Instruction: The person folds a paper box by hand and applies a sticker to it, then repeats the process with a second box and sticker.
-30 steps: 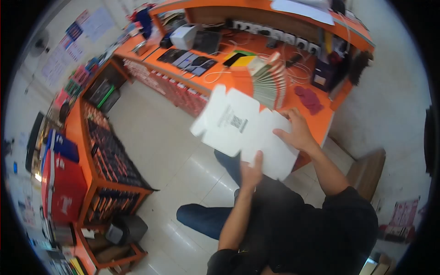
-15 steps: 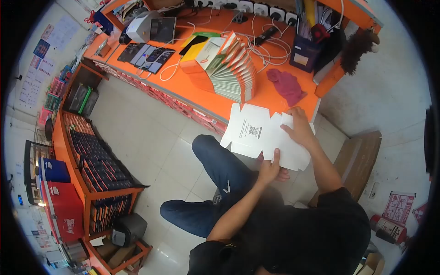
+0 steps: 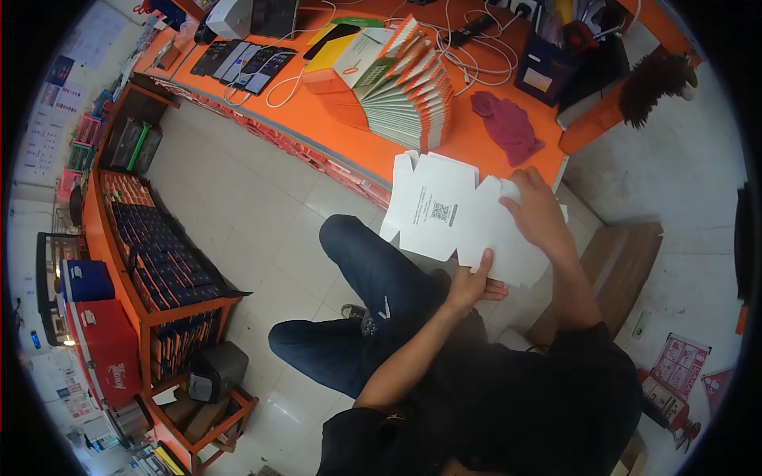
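A flat white cardboard box blank [image 3: 476, 210], with cut flaps, a QR code and small print, is held above my lap close to the desk edge. My left hand [image 3: 470, 287] grips its lower edge, thumb on top and fingers underneath. At the upper right edge, my right hand [image 3: 540, 208] pinches a small flap of the blank, which is bent up slightly. On the desk just beyond the blank lies a fanned stack of folded card boxes [image 3: 409, 99], orange, white and green. A crumpled maroon cloth [image 3: 506, 127] rests to their right.
Several phones [image 3: 244, 67] and loose white cables [image 3: 468, 59] lie on the orange desk [image 3: 309, 119]. A dark blue holder [image 3: 544, 75] stands at the back right. To my right, a large brown carton [image 3: 615, 270] leans by the wall; orange shelves [image 3: 151, 317] stand left.
The view has shifted, so the desk sits higher in it. Both hands keep hold of the box blank, and the flap at my right hand is bent a little differently.
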Available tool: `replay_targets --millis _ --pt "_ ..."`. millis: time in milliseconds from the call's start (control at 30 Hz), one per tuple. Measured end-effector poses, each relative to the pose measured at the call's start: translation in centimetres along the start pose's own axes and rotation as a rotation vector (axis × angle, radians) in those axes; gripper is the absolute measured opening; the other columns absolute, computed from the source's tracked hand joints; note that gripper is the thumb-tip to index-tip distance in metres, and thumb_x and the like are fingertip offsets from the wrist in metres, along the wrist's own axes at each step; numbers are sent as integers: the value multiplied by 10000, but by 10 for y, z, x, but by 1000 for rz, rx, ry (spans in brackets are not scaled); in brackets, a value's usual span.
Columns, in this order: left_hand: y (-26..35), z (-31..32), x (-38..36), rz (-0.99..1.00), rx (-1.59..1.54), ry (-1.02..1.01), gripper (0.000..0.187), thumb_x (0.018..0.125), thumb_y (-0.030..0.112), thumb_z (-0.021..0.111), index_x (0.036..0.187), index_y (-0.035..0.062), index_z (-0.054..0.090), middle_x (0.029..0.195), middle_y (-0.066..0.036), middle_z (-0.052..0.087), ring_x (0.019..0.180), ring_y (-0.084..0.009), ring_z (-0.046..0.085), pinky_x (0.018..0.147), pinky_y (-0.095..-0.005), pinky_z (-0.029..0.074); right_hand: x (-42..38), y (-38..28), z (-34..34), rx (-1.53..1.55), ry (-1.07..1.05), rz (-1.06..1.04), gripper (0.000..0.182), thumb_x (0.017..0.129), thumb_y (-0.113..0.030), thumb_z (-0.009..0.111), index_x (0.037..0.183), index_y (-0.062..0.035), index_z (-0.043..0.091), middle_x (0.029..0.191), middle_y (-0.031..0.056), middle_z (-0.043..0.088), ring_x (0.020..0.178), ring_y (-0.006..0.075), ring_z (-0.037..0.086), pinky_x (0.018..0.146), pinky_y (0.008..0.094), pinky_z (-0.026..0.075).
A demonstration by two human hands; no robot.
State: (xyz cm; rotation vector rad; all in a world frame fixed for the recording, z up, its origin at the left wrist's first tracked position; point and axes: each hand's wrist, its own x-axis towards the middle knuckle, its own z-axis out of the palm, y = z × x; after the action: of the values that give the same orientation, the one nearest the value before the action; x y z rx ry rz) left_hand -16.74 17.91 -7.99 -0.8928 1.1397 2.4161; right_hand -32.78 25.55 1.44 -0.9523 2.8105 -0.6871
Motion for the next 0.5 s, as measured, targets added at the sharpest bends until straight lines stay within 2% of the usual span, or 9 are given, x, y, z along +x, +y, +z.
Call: replay_targets --millis 100,167,233,267,300,333,400,433,500 --pt "-11 -11 -2 -18 -5 -51 753 934 583 560 1239 -94 432 957 -196 621 798 -241 689 660 -352 608 -1 -16 -32 22 -93 -66 329 831 -152 736 1063 13 571 956 202 638 868 359 648 733 424 491" --pt "-14 -19 -14 -8 42 -77 727 938 554 582 1250 -84 427 1006 -197 609 874 -222 677 698 -340 595 -5 -32 -57 101 -98 -112 293 841 -141 726 1034 9 565 913 204 644 842 336 658 724 409 492" --pt "-2 -31 -40 36 451 -38 635 976 439 589 1302 -73 403 1082 -196 589 1040 -228 616 841 -351 538 -10 -47 -79 174 -108 -150 258 852 -131 716 1006 5 559 869 207 650 816 313 668 715 394 493" --pt "6 -33 -50 44 446 -51 635 976 439 589 1302 -73 403 1082 -196 589 1040 -228 616 841 -351 538 -11 -57 -87 277 -82 -145 237 866 -116 704 1002 4 552 883 181 652 827 263 661 723 361 485" --pt "15 -34 -64 379 435 84 541 983 385 585 1225 -86 473 1073 -178 598 1014 -232 595 880 -346 493 -12 -66 -90 384 -57 -140 216 881 -101 692 998 3 544 897 156 654 838 213 655 731 329 477" --pt "25 -38 -81 710 409 232 458 991 330 580 1148 -98 543 1064 -159 607 987 -236 574 920 -341 449 -13 -71 -84 378 -63 -146 216 881 -101 692 998 3 544 897 156 654 838 213 655 731 329 477" --pt "63 -54 -113 880 400 213 338 1001 215 538 1169 -78 558 1114 -157 610 1027 -235 574 929 -349 447 -10 -83 -56 815 -80 -129 200 916 -76 651 1050 14 532 907 73 630 840 117 587 730 267 448" --pt "75 -63 -130 890 322 244 313 1005 176 516 1214 -55 550 1156 -136 608 1066 -231 570 941 -352 441 -8 -96 -38 818 -107 -153 200 916 -76 651 1050 14 532 907 73 630 840 117 587 730 267 448" --pt "79 -84 -148 986 267 476 313 1009 163 515 1222 -66 514 1092 -133 624 1025 -191 580 917 -325 451 -9 -128 5 971 23 -273 244 954 -78 601 1150 34 509 904 27 590 828 75 528 730 223 420"
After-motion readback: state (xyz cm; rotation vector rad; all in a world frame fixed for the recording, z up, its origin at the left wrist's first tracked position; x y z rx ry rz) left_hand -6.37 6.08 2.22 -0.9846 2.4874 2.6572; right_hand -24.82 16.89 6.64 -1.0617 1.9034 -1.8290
